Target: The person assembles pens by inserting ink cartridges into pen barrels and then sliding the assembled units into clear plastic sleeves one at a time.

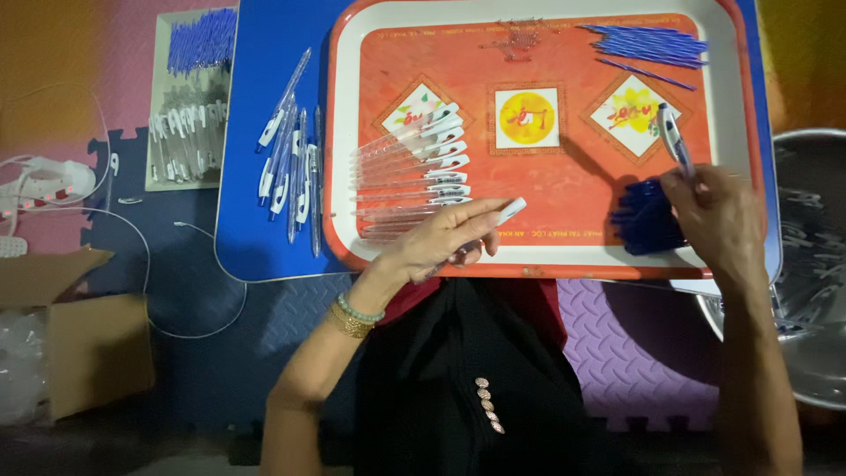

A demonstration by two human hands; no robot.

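Head view: orange tray (564, 176) on blue table (256, 220), foam floor mats (617, 353).

You've got 1 tray (352, 132), approx. 8 clear barrels (410, 172) fanned on it, 2 hands, 1 pen (674, 137) up, 1 box (79, 353).

1. A brown cardboard box (84, 348) stands at the lower left of the frame, its flaps open, on the dark floor mat
2. A clear plastic bag (19, 370) lies crumpled against the box's left side, at the frame's left edge
3. Three square printed labels sit in a row on the orange tray's face, upper centre of the frame: a white diamond panel (416, 107) on the left, a yellow disc on a white square (527, 118) in the middle, a white diamond panel (631, 113) on the right
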